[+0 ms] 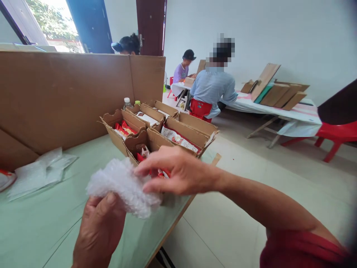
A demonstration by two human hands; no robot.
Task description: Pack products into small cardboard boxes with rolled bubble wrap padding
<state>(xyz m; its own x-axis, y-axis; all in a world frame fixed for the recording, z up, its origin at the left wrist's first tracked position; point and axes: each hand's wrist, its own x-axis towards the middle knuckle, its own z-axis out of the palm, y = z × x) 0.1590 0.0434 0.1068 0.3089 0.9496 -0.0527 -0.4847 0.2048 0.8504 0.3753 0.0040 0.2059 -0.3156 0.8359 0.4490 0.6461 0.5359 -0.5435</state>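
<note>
A crumpled wad of clear bubble wrap (122, 188) is pinched between the thumb and fingers of my left hand (99, 227). My right hand (175, 169) reaches over from the right, thumb and fingers apart, at the wad's right edge. Whether its fingertips touch the plastic I cannot tell. Just behind, a brown cardboard box (131, 143) with several compartments stands on the table. Red packets (124, 128) lie in its left compartment, and a white and red packet (180, 137) in a right one. My right hand partly hides the near compartment, which also holds red packets.
Flat sheets of bubble wrap (41, 173) lie at left on the green-covered table (52, 219). A tall cardboard panel (78, 100) stands behind. A bottle (127, 102) is beyond the box. The table edge runs at right. Other people sit at farther tables; a red stool (334, 132) is at far right.
</note>
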